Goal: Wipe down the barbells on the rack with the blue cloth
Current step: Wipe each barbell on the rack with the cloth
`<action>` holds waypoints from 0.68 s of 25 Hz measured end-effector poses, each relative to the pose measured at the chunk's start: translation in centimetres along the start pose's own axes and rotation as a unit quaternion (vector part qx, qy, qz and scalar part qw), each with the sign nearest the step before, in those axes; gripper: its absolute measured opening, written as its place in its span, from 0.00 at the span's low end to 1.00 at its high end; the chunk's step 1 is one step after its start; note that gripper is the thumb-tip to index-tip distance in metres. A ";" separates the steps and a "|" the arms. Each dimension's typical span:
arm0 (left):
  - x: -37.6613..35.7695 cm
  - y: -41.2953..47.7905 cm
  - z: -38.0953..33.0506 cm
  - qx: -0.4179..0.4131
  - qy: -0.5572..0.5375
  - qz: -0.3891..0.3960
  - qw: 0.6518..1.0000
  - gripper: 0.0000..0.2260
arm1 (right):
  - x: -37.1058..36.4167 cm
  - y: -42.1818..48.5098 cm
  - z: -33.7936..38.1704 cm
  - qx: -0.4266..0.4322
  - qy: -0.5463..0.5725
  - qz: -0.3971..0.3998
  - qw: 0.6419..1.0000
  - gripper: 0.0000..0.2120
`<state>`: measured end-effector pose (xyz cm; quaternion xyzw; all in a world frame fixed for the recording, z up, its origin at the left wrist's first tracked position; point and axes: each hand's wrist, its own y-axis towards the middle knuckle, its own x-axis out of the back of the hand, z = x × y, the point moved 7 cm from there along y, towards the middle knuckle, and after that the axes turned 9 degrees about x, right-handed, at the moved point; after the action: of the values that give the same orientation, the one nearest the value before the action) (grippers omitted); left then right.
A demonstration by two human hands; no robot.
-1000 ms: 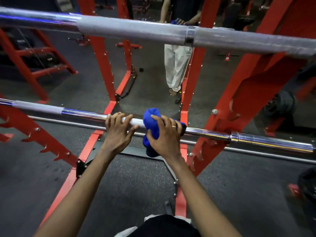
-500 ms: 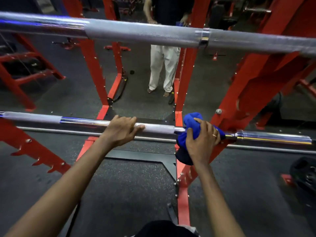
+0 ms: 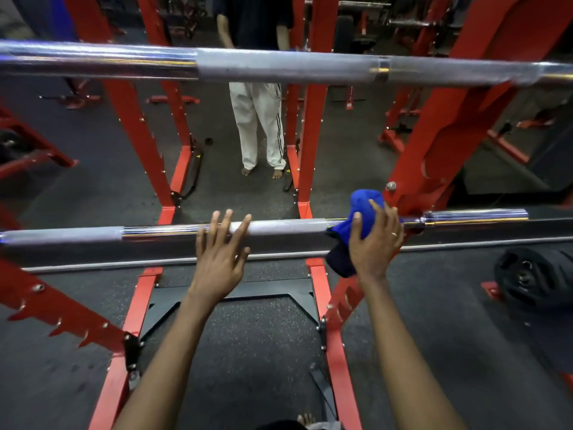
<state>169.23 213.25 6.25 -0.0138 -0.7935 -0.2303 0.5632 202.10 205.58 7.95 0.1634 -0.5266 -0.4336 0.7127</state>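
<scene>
Nearest the viewer, the left hand [image 3: 220,261] is spread with straight fingers, its fingertips at the knurled grey section of the lower barbell [image 3: 279,228]; it holds nothing, and whether it bears on the bar cannot be told. The right hand [image 3: 373,246] curls around the blue cloth [image 3: 361,209], which is wrapped over the same bar just beside the red upright [image 3: 440,156] and the collar [image 3: 419,221] of the chrome sleeve.

Risks, as judged: with the left hand not closed on the bar, a firm wipe may spin or roll the bar on its supports. The loose tail of cloth hanging below the bar may snag on the upright's bolt [image 3: 391,185] or the toothed red bracket [image 3: 344,297] beneath. Fingers may be pinched between bar and upright if the stroke runs further right.

Open room lies leftward along the bar towards the bare chrome section. Rightward travel is blocked by the upright; the sleeve beyond needs a fresh grip. Farther off, the upper barbell [image 3: 279,68] crosses overhead, limiting upward movement. A second person [image 3: 257,119] stands beyond the rack, well apart.
</scene>
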 end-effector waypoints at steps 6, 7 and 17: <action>0.3 1.9 2.5 -0.008 0.053 -0.018 0.998 0.22 | -1.5 -1.5 3.6 -0.132 0.151 -0.084 0.976 0.21; 0.4 2.5 2.4 -0.009 0.054 -0.020 0.998 0.21 | -1.7 -2.6 5.1 -0.160 0.197 -0.098 0.962 0.22; 0.4 3.1 2.3 -0.014 0.042 -0.024 0.999 0.17 | -4.4 -6.1 7.1 -0.559 0.593 -0.111 0.569 0.18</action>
<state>167.94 216.83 7.09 0.0076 -0.7659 -0.2550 0.5902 192.76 207.15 3.81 0.0097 0.3835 -0.5232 0.7609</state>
